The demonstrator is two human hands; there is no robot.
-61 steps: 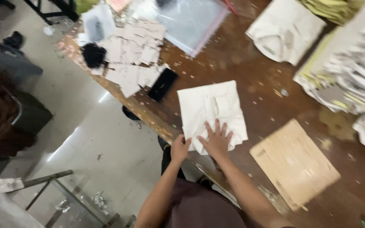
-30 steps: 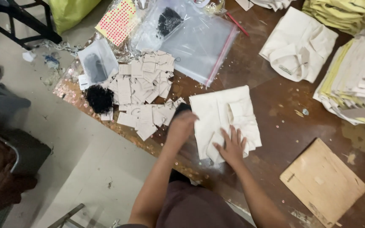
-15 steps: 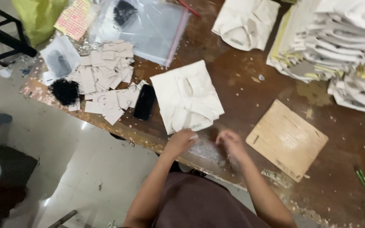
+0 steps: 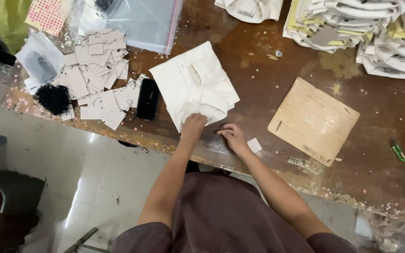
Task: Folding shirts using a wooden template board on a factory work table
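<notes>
Folded cream garment [image 4: 194, 84] on a worn brown worktable [image 4: 268, 51], both hands at its near edge.

Left hand [image 4: 193, 126] curled on the garment's near corner, fingers pinching the cloth; right hand [image 4: 231, 136] laid on the bare tabletop just beside it, fingers bent, grasp not discernible. Flanked by a black phone [image 4: 148, 98] and scattered paper tags [image 4: 94, 70] on the left, a plywood board [image 4: 313, 120] on the right.

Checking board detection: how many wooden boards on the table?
1. The wooden board lies flat on the table, to the right of the right hand and the folded cream garment. Others could be hidden under the garment stacks.
</notes>
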